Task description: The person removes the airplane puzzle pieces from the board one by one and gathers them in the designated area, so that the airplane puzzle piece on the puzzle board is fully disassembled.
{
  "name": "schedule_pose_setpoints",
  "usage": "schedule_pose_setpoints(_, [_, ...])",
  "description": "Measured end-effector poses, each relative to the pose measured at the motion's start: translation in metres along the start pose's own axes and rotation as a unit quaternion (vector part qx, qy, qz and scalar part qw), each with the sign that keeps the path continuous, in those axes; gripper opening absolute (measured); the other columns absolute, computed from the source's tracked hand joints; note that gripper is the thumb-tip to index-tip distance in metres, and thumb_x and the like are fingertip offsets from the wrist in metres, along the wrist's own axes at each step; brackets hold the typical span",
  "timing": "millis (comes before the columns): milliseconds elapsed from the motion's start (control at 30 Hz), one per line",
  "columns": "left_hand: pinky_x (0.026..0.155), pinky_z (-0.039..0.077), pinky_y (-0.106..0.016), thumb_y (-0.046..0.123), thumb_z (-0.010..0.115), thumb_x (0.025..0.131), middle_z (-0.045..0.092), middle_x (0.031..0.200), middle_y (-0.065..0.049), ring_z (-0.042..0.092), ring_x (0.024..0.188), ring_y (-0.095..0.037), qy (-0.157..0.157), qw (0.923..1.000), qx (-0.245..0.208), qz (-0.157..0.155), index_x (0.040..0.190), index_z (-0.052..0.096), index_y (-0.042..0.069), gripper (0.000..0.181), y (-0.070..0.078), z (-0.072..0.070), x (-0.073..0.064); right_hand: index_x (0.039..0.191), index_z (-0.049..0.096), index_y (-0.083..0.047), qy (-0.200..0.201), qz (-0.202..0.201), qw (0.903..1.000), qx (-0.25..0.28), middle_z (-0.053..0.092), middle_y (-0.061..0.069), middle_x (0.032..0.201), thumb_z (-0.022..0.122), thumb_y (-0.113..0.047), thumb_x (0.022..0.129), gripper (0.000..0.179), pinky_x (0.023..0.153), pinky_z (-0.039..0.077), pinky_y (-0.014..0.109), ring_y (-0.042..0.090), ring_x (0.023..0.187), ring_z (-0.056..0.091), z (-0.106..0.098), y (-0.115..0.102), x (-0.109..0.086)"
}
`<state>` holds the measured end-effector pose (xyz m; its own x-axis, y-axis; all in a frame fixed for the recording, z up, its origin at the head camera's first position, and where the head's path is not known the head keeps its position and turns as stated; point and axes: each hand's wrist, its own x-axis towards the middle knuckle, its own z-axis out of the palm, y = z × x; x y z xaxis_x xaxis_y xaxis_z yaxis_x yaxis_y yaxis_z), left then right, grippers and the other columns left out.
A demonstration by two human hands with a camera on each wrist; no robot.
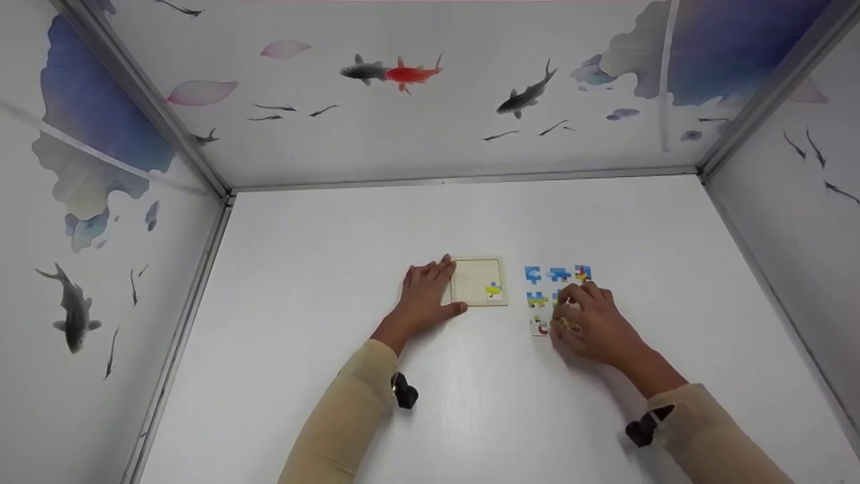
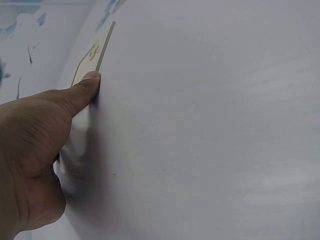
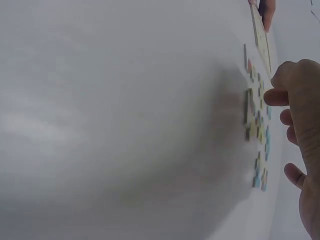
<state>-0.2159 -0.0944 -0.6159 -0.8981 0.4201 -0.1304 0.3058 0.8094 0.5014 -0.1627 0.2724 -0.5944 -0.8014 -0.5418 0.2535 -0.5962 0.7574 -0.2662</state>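
Note:
My left hand point(image 1: 427, 293) rests at the left side of a square wooden puzzle tray point(image 1: 470, 281). Its fingers lie spread by the upper left edge, and the thumb point(image 2: 86, 91) lies straight against the near edge. One yellow and blue puzzle piece point(image 1: 494, 290) sits in the tray's lower right corner. Over the loose jigsaw pieces point(image 1: 537, 300) to the right hovers my right hand point(image 1: 592, 324), fingers loosely bent. In the right wrist view, no piece shows between those fingers point(image 3: 276, 97). Several pieces lie in rows, partly covered by this hand.
The white tabletop point(image 1: 437, 403) stretches around the tray and pieces. Painted wall panels point(image 1: 443, 134) with fish and petals enclose it at the back and both sides, meeting at metal edge strips point(image 1: 336, 185). Each sleeve cuff carries a small black device point(image 1: 405, 391).

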Motion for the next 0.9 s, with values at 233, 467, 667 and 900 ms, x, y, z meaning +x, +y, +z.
schedule_pose_setpoints(233, [0.134, 0.003, -0.064, 0.062, 0.067, 0.105, 0.016, 0.185, -0.004, 0.019, 0.167, -0.036, 0.002, 0.9998, -0.019, -0.008, 0.177, 0.025, 0.014, 0.096, 0.003, -0.002, -0.003, 0.115, 0.084, -0.012, -0.016, -0.004, 0.9999, 0.005, 0.069, 0.006, 0.120, 0.087, -0.022, 0.097, 0.020, 0.098, 0.045, 0.063, 0.032, 0.114, 0.055, 0.006, -0.015, 0.042])
schedule_pose_setpoints(467, [0.135, 0.005, -0.060, 0.061, 0.068, 0.105, 0.016, 0.185, -0.001, 0.020, 0.167, -0.033, 0.000, 0.9998, -0.002, -0.018, 0.178, 0.024, 0.016, 0.096, 0.004, -0.001, -0.001, 0.124, 0.082, -0.011, -0.057, 0.007, 0.9982, -0.017, 0.071, 0.004, 0.130, 0.085, -0.027, 0.099, 0.030, 0.105, 0.045, 0.066, 0.031, 0.120, 0.056, 0.020, -0.025, 0.073])
schedule_pose_setpoints(667, [0.134, 0.007, -0.061, 0.059, 0.069, 0.105, 0.019, 0.184, -0.003, 0.022, 0.166, -0.034, 0.005, 0.9999, 0.001, -0.015, 0.177, 0.027, 0.014, 0.094, 0.005, -0.001, 0.001, 0.128, 0.081, -0.013, -0.084, 0.013, 0.9962, -0.020, 0.073, 0.004, 0.137, 0.083, -0.025, 0.102, 0.029, 0.108, 0.044, 0.067, 0.031, 0.124, 0.057, 0.027, -0.030, 0.088])
schedule_pose_setpoints(900, [0.134, 0.006, -0.062, 0.060, 0.068, 0.106, 0.018, 0.185, -0.004, 0.021, 0.167, -0.034, 0.001, 0.9999, 0.000, -0.011, 0.177, 0.026, 0.013, 0.095, 0.003, -0.003, 0.000, 0.134, 0.079, -0.015, -0.098, 0.020, 0.9949, 0.014, 0.073, 0.003, 0.143, 0.081, -0.019, 0.104, 0.031, 0.109, 0.043, 0.066, 0.031, 0.129, 0.058, 0.034, -0.031, 0.097])
